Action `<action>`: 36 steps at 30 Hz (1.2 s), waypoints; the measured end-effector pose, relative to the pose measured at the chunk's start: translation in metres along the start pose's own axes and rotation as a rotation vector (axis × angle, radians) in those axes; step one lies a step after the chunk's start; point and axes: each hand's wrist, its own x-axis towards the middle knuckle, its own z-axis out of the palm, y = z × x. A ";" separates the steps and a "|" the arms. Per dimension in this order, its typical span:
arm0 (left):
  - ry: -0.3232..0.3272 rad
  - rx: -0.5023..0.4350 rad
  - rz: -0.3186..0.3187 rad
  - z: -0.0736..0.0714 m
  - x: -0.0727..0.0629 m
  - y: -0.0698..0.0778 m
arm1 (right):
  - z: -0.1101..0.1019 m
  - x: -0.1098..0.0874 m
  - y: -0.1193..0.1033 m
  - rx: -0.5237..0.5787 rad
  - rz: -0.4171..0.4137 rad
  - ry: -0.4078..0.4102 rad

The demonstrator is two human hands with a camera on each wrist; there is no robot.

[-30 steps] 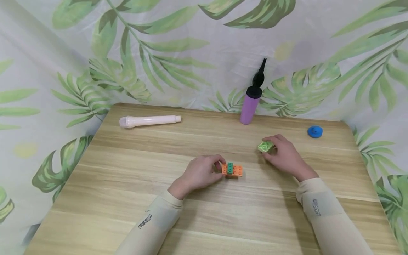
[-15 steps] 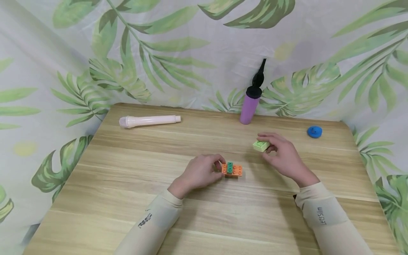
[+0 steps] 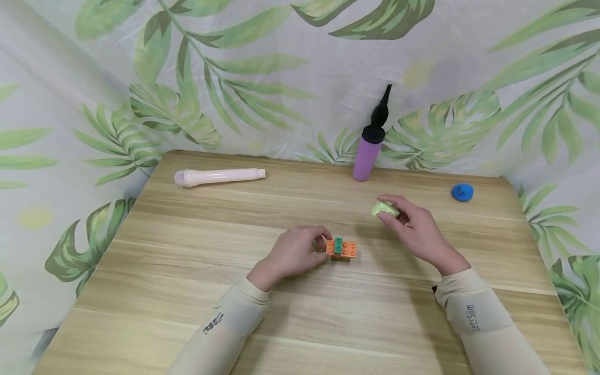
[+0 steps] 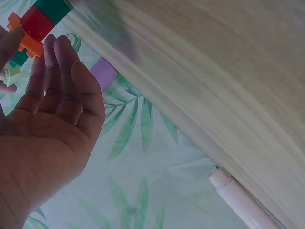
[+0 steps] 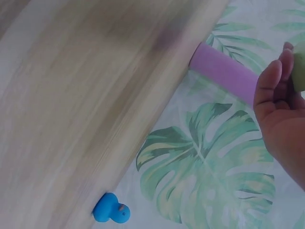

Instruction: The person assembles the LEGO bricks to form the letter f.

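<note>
At the table's middle my left hand pinches a stack of toy building bricks by its left end. The top shows an orange brick with a small green brick across it. From the side, in the left wrist view, a red brick and a dark green brick make up the lower part of the stack, against the tabletop. Farther right, my right hand holds a pale green brick above the table between thumb and fingers. Only an edge of that pale green brick shows in the right wrist view.
A pale pink toy microphone lies at the back left of the wooden table. Near the back edge stands a purple hand pump with a black nozzle. A blue toy duck sits at the back right. A leaf-patterned cloth hangs behind.
My right hand has shifted a little to the left and tilted the pale green brick, its thumb now in front of it. The left hand and its stack have stayed in place.
</note>
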 end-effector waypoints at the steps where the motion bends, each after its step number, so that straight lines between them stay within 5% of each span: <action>1: -0.001 0.001 0.000 0.000 0.000 0.000 | 0.000 0.000 0.000 -0.002 0.006 0.000; 14: -0.001 -0.004 0.008 0.000 0.000 -0.001 | 0.004 0.000 0.005 0.053 -0.060 0.128; 29: -0.001 -0.005 0.012 -0.002 -0.001 0.000 | 0.011 0.000 -0.007 0.173 0.019 0.041; 36: 0.001 -0.004 0.016 -0.002 0.000 -0.001 | 0.028 -0.005 -0.023 0.213 -0.039 -0.047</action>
